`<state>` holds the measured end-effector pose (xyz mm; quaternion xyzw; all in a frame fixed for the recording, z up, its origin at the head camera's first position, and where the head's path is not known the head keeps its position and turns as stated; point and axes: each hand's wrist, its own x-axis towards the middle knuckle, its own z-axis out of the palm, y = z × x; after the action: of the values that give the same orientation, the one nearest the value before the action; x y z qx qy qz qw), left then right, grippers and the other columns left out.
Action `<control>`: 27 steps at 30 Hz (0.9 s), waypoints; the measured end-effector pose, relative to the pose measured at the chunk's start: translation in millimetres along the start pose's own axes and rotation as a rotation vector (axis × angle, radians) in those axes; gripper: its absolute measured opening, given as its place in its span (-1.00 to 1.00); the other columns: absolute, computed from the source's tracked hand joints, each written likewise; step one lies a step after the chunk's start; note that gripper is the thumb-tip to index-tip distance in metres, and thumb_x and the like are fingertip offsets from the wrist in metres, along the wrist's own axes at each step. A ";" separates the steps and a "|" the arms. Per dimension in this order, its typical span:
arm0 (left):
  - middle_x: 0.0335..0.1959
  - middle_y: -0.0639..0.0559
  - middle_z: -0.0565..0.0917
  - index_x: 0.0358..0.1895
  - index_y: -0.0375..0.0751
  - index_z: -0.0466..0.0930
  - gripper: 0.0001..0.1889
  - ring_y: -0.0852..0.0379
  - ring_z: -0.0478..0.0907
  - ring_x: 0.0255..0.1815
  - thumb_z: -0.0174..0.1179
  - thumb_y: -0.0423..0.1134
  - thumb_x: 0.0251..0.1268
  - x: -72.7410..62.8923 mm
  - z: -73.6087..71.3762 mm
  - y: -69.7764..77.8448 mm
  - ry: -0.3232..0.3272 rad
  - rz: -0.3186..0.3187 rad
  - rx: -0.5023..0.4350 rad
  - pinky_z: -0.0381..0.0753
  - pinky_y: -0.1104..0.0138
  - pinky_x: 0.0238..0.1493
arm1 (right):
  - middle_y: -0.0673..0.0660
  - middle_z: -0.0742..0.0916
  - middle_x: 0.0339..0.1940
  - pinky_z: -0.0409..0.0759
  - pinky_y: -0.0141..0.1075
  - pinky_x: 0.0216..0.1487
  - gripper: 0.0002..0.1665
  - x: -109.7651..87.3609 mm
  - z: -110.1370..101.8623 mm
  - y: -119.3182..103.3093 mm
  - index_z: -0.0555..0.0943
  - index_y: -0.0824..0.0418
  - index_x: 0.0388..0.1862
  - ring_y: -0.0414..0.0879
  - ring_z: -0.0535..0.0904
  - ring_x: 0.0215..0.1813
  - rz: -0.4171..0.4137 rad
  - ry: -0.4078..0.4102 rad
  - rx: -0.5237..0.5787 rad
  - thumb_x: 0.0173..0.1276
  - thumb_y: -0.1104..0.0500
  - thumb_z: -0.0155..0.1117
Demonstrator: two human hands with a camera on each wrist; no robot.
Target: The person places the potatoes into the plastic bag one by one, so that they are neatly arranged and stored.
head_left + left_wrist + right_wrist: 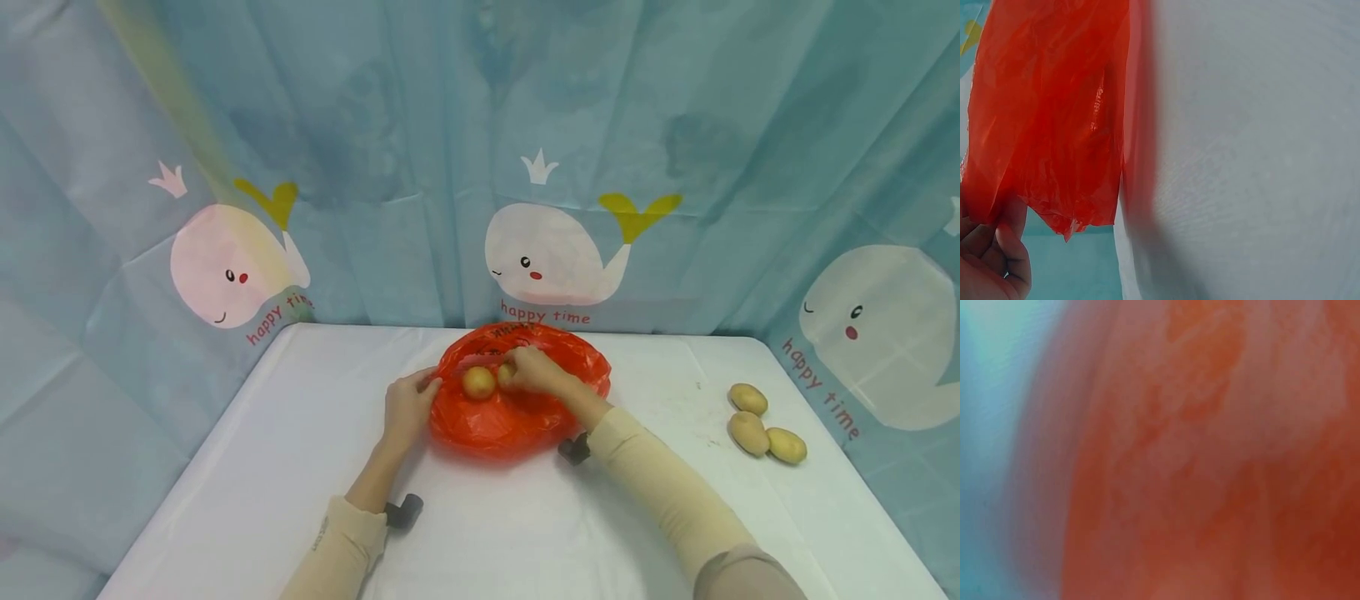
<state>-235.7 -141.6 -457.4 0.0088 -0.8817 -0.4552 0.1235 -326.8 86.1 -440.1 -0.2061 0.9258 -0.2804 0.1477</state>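
Note:
A red plastic bag (487, 425) lies on the white table with its mouth spread open. My left hand (407, 408) pinches the bag's left rim; in the left wrist view the thumb and fingers (1013, 250) are curled at the bag's edge. Inside the mouth sits a round yellow potato (478, 382). Just right of it, my right hand (531, 372) grips a second potato (506, 374), mostly hidden by the fingers. The right wrist view is filled by blurred red plastic (1210, 487), and no hand shows there.
Three potatoes, one of them the middle potato (748, 433), lie close together on the right side of the white table (262, 467). A blue curtain (405, 167) with printed whales hangs behind and beside the table.

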 end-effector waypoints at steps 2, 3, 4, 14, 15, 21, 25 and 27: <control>0.08 -0.16 0.70 0.17 -0.23 0.61 -0.65 -0.10 0.65 0.13 0.20 -0.22 0.37 -0.3 0.1 -0.1 -0.003 -0.005 -0.002 0.66 0.12 0.09 | 0.08 0.66 -0.35 0.58 -0.37 -0.27 -0.60 -0.1 1.5 0.0 0.64 0.17 0.10 -0.05 0.59 -0.26 0.017 -0.007 0.015 0.25 0.20 0.37; 0.08 -0.16 0.70 0.17 -0.23 0.61 -0.65 -0.09 0.65 0.13 0.20 -0.22 0.37 -0.4 0.2 0.0 -0.005 -0.005 -0.001 0.67 0.12 0.09 | 0.07 0.65 -0.37 0.57 -0.37 -0.28 -0.60 -0.1 2.1 -0.1 0.64 0.17 0.09 -0.05 0.59 -0.27 0.021 -0.007 0.014 0.25 0.19 0.37; 0.07 -0.15 0.70 0.17 -0.23 0.61 -0.65 -0.09 0.65 0.13 0.20 -0.22 0.37 -0.4 0.2 0.2 -0.005 -0.004 0.002 0.67 0.12 0.08 | 0.07 0.65 -0.39 0.57 -0.37 -0.30 -0.61 -0.2 2.5 -0.3 0.64 0.16 0.07 -0.06 0.59 -0.29 0.025 -0.006 0.017 0.25 0.19 0.38; 0.03 -0.20 0.72 0.11 -0.29 0.64 -0.68 -0.14 0.65 0.12 0.21 -0.27 0.35 -0.1 0.3 -0.6 0.032 0.055 0.007 0.65 0.07 0.11 | 0.04 0.59 -0.51 0.45 -0.38 -0.38 -0.54 1.3 3.2 -2.1 0.63 0.15 0.11 -0.10 0.51 -0.42 -0.060 0.006 -0.050 0.18 0.25 0.34; 0.03 -0.19 0.72 0.11 -0.28 0.64 -0.68 -0.13 0.65 0.12 0.22 -0.27 0.35 -0.3 0.3 -0.6 0.030 0.052 0.007 0.65 0.08 0.11 | 0.05 0.60 -0.48 0.46 -0.38 -0.37 -0.53 1.4 3.3 -2.0 0.63 0.15 0.12 -0.10 0.52 -0.41 -0.059 0.007 -0.053 0.18 0.25 0.34; 0.03 -0.19 0.72 0.12 -0.27 0.64 -0.68 -0.13 0.64 0.13 0.21 -0.26 0.35 -0.9 -0.1 -0.5 0.027 0.050 0.010 0.65 0.08 0.11 | 0.06 0.64 -0.37 0.53 -0.36 -0.27 -0.48 0.4 2.4 -0.5 0.59 0.19 0.18 -0.07 0.55 -0.32 -0.016 0.006 -0.045 0.22 0.15 0.39; 0.04 -0.19 0.71 0.13 -0.27 0.63 -0.68 -0.13 0.64 0.13 0.21 -0.26 0.36 -1.3 -0.6 0.7 0.022 0.050 0.007 0.65 0.08 0.10 | 0.05 0.66 -0.34 0.60 -0.32 -0.19 -0.45 -1.9 0.3 0.9 0.57 0.17 0.21 -0.06 0.58 -0.27 0.007 -0.008 -0.014 0.24 0.09 0.41; 0.04 -0.18 0.71 0.13 -0.27 0.63 -0.68 -0.12 0.64 0.13 0.20 -0.25 0.36 -1.4 -0.6 0.9 0.020 0.047 0.004 0.65 0.09 0.10 | 0.03 0.69 -0.23 0.64 -0.27 -0.06 -0.42 -3.8 -1.1 1.3 0.56 0.15 0.24 -0.06 0.58 -0.19 0.015 -0.011 0.003 0.24 0.06 0.42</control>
<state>-234.1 -141.4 -456.6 -0.0072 -0.8814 -0.4501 0.1428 -324.3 89.3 -439.4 -0.2006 0.9261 -0.2794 0.1550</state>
